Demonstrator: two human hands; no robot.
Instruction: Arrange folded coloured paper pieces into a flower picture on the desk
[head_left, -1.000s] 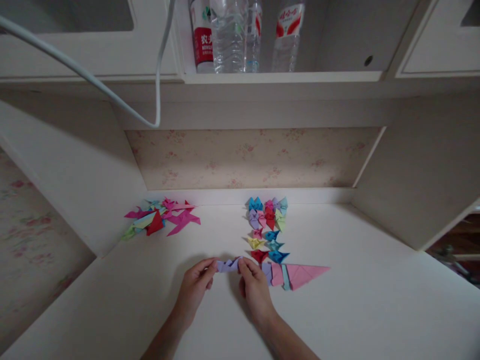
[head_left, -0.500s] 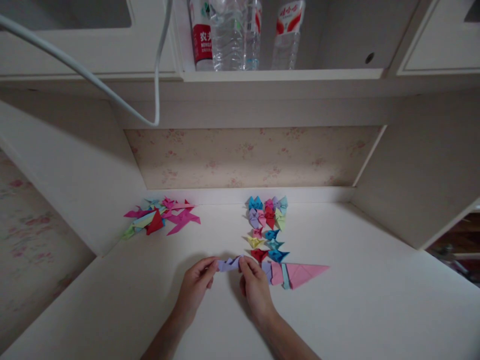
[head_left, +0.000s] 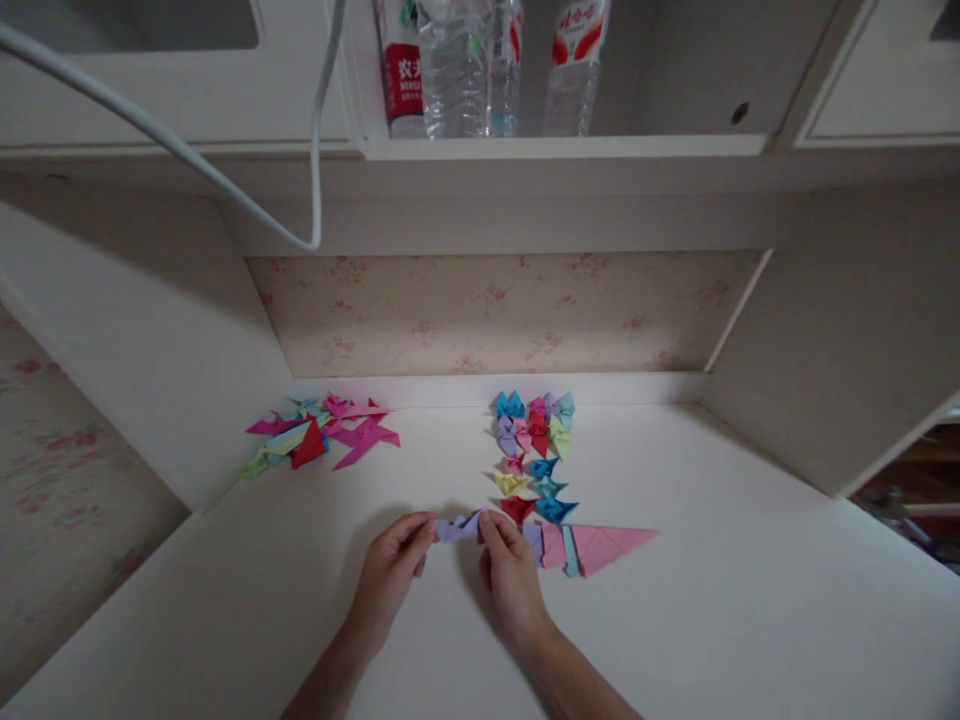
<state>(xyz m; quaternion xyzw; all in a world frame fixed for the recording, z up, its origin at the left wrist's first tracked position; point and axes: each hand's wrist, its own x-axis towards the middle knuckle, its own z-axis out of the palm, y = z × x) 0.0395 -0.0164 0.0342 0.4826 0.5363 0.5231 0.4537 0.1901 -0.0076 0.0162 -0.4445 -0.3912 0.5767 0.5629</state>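
Between my two hands a strip of folded purple paper [head_left: 456, 528] is stretched, with jagged folds along its top edge. My left hand [head_left: 396, 560] pinches its left end between thumb and fingers. The right end is pinched by my right hand [head_left: 510, 565], whose fingers partly cover it. Just right of that hand lie flat folded papers: a purple piece [head_left: 533, 542], a pink piece [head_left: 553, 547], a light blue strip [head_left: 571, 552] and a long pink triangle [head_left: 611, 546]. Beyond them several small folded paper figures [head_left: 538, 434] stand in rows.
A heap of folded paper shapes [head_left: 322, 432] lies at the back left of the white tabletop [head_left: 720, 610]. Overhead, plastic bottles [head_left: 457, 75] stand on a shelf [head_left: 637, 147]. A white cable [head_left: 225, 185] hangs in front at the upper left.
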